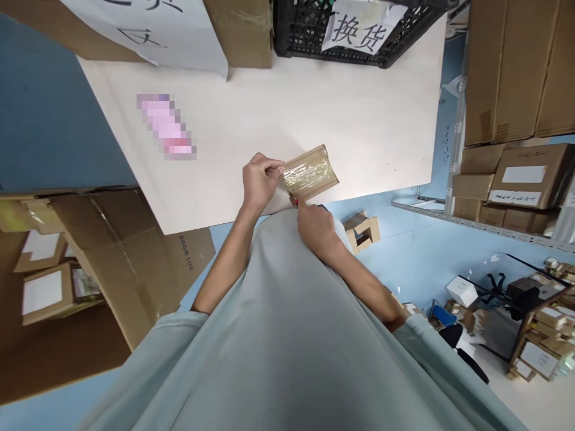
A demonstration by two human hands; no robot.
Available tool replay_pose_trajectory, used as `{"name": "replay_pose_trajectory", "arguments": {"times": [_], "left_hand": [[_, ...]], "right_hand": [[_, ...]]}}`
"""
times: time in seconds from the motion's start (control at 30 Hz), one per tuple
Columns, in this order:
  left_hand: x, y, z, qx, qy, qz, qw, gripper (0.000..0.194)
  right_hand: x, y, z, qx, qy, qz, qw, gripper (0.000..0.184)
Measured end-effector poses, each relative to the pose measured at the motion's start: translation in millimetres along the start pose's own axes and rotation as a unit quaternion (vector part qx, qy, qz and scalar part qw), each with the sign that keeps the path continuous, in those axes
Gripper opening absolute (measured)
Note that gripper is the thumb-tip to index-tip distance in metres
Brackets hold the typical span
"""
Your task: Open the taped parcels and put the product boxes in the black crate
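Note:
A flat cardboard package (pixel 309 172) wrapped in shiny clear tape sits at the front edge of the white table (pixel 359 114), tilted to the camera. My left hand (pixel 260 179) pinches its left corner between thumb and fingers. Close to the package's near edge, my right hand (pixel 317 227) is closed around a small tool, mostly covered by the fingers. A bit of red shows at its tip and something dark shows behind the knuckles; it looks like a box cutter, though the blade cannot be made out.
A pixelated pink item (pixel 166 126) lies on the table's left. At the back stand a cardboard box (pixel 242 33) and a black plastic crate (pixel 305 45) with a paper sign. A large open carton (pixel 103 251) holds parcels at left. Boxes (pixel 516 173) fill shelves at right.

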State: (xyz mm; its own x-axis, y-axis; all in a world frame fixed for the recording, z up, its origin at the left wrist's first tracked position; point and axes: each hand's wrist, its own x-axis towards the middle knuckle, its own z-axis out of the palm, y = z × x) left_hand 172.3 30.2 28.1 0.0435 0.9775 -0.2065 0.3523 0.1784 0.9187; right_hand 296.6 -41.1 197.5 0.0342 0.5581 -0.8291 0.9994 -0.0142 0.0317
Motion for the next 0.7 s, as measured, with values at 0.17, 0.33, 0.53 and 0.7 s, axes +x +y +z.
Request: {"name": "replay_pose_trajectory", "arguments": {"times": [0.17,0.33,0.53,0.7], "left_hand": [[-6,1,-9.9,0.027,0.017,-0.011,0.999,0.013],[-9,8,-16.5,0.098,-0.006,0.005,0.995,0.018],[-28,55,23.3,0.219,-0.014,0.132,0.967,0.036],[-36,70,71.1,0.253,-0.100,0.152,0.950,0.041]], "right_hand": [[-10,20,-3,0.029,-0.034,-0.059,0.997,0.057],[-19,63,-7,0.084,0.044,-0.055,0.994,0.057],[12,129,-3,0.161,0.117,-0.007,0.980,0.056],[39,161,6,0.180,0.144,-0.036,0.972,0.056]]}}
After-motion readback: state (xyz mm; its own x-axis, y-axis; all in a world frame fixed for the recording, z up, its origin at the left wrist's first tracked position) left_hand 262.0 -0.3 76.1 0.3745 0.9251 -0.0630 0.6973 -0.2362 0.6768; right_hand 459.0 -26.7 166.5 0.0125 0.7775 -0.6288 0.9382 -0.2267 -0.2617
